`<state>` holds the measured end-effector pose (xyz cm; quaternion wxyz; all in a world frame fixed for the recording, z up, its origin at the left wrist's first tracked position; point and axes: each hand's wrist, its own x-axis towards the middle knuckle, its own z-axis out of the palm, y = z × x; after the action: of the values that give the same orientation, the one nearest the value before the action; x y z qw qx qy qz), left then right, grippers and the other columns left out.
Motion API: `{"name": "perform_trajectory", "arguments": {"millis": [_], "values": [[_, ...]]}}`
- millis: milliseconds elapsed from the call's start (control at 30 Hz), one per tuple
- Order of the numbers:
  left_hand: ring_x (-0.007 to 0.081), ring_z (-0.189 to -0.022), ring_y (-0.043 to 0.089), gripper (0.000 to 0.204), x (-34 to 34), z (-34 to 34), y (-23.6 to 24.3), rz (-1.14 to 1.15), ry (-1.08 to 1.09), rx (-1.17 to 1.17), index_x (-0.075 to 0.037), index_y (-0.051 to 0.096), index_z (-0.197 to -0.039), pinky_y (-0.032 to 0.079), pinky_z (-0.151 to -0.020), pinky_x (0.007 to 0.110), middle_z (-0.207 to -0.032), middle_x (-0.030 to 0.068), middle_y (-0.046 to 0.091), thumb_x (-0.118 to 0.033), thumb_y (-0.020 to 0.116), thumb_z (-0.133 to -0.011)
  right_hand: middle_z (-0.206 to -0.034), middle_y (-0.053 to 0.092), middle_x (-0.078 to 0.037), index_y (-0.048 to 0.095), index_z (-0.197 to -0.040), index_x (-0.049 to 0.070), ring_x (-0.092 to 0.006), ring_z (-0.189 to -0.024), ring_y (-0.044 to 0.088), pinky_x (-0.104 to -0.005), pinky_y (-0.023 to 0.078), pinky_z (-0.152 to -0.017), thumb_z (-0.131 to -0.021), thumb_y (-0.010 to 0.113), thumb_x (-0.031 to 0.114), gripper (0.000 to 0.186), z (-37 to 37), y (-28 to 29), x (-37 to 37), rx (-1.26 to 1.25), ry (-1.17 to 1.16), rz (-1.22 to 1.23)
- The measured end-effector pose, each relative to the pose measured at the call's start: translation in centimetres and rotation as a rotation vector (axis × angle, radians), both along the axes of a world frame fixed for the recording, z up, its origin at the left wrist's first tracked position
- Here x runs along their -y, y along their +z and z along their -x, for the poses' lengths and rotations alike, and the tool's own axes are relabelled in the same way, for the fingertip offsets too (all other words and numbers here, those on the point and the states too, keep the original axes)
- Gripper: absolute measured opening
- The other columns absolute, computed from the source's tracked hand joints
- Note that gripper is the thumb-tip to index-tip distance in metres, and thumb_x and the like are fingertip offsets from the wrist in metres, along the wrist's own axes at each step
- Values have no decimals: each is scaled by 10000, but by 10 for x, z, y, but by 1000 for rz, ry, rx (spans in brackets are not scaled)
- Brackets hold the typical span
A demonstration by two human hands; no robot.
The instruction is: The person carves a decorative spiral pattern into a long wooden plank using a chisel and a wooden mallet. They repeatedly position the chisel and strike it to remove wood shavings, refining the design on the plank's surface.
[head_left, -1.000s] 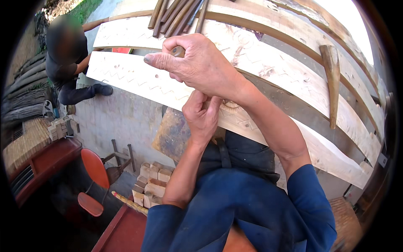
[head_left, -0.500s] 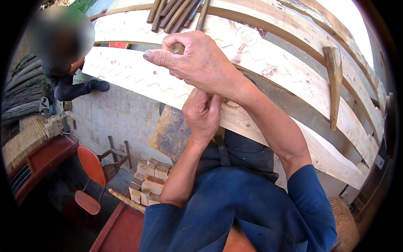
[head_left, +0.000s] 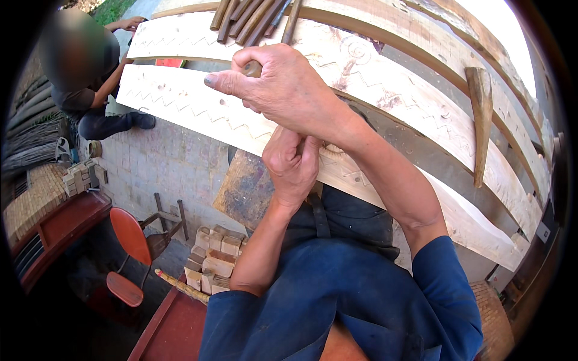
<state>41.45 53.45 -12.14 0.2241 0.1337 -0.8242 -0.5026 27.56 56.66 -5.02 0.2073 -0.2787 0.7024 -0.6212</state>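
Observation:
My right hand (head_left: 286, 87) is closed around the wooden handle (head_left: 252, 68) of a carving chisel, and the handle's butt shows above the fist. Just below it, my left hand (head_left: 291, 163) is closed low on the same tool, its fingers curled in; the blade is hidden behind the hands. Both hands are over the near pale plank (head_left: 198, 111), which has a zigzag line cut along it. Part of a carved round motif (head_left: 332, 150) shows beside my right wrist.
Several wooden-handled tools (head_left: 256, 21) lie on a second carved plank (head_left: 415, 102). A wooden mallet (head_left: 479, 123) rests across the boards at right. Another person (head_left: 78, 102) is at the planks' far left end. Wood blocks (head_left: 217, 256) and a red chair (head_left: 130, 236) stand at lower left.
My hands and the chisel stay almost in place. At the far left, the other person has shifted, and their hands and forearms now show more at the plank ends.

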Motion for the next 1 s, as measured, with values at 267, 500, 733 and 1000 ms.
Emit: {"name": "perform_trajectory", "arguments": {"millis": [267, 500, 733, 1000], "values": [[272, -659, 620, 112, -3, -4, -5, 22, 54, -32, 8, 697, -865, 474, -626, 389, -721, 123, 653, -27, 796, -904, -580, 479, -14, 715, -849, 7, -90, -567, 455, -323, 384, -510, -1031, 758, 557, 582, -8, -2, 6, -69, -5, -24], [250, -579, 614, 169, 3, -6, -7, 128, 41, -122, 6, 660, -753, 473, -597, 363, -660, 143, 657, -28, 784, -863, -597, 451, -31, 690, -825, 15, -98, -597, 415, -343, 377, -534, -1008, 792, 528, 555, -17, -2, 10, -61, 13, -25], [266, -638, 668, 147, -1, -13, -18, 49, 113, -148, -28, 680, -793, 502, -633, 381, -706, 116, 677, -56, 810, -856, -599, 549, -115, 676, -780, 5, -178, -563, 531, -366, 447, -551, -994, 802, 426, 489, -23, 7, 6, -110, 67, -30], [186, -564, 619, 370, -24, -26, 0, 240, -302, -352, -40, 737, -1250, 461, -488, 328, -719, 15, 636, -12, 744, -881, -703, 647, -3, 492, -613, 129, -182, -504, 532, -330, 351, -501, -932, 849, 380, 541, -94, 55, -118, -280, 253, 389]]}}
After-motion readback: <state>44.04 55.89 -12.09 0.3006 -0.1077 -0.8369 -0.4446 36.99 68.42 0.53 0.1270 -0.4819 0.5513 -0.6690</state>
